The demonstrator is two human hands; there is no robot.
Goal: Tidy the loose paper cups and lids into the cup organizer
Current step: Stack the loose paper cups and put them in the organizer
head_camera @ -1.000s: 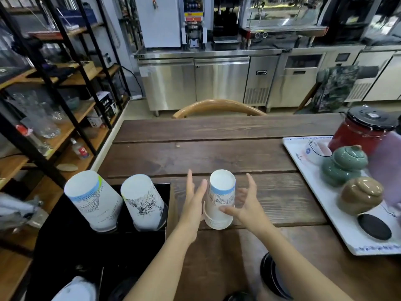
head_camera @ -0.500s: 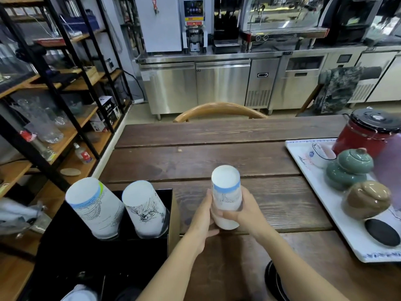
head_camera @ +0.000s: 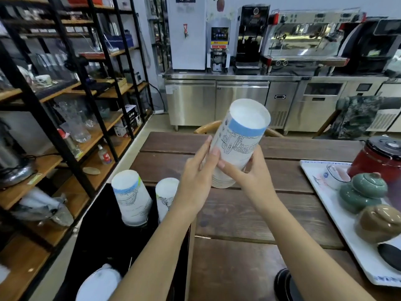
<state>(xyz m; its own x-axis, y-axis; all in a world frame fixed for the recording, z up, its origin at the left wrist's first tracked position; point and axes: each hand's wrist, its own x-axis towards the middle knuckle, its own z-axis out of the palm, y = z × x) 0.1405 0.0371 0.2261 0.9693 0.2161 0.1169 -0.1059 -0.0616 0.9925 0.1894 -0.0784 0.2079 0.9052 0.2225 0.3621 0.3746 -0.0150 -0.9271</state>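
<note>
A stack of white paper cups (head_camera: 239,142) with a blue band and line drawings is upside down and tilted, held above the wooden table (head_camera: 249,216). My left hand (head_camera: 195,177) grips its left side and my right hand (head_camera: 249,172) grips its right side near the rims. The black cup organizer (head_camera: 102,231) stands at the table's left edge. Two upside-down cup stacks (head_camera: 130,196) (head_camera: 166,196) stick out of its far slots. Another white stack (head_camera: 99,283) shows at its near end. Black lids (head_camera: 284,285) lie on the table near my right forearm.
A white tray (head_camera: 347,242) on the right carries a small cup, green and brown lidded jars and a red pot (head_camera: 377,157). Open shelving with glassware stands left. A chair back (head_camera: 208,127) and steel counters with coffee machines lie beyond the table.
Both hands closed around the cup stack, which stood on the table, and lifted it up off the wood, tilting its top away to the right.
</note>
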